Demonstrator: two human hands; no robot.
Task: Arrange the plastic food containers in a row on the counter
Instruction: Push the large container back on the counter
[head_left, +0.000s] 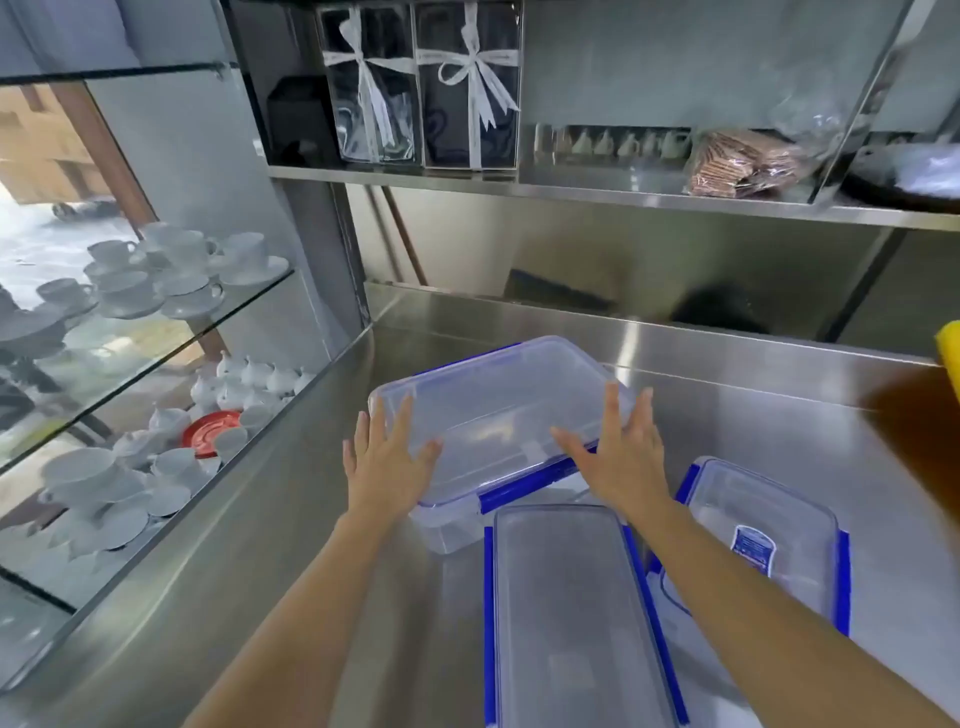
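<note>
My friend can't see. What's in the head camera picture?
Two bare hands, left hand and right hand, rest flat on the lid of a big clear box with blue clips. It sits on a steel counter, with two more clear boxes nearer the camera.

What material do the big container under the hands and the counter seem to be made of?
The big container looks like clear, glossy plastic: the counter shows through its lid, and its clips are blue plastic. The counter looks like brushed stainless steel: grey, with soft streaked reflections. Both hands, left hand and right hand, lie flat on the lid.
</note>
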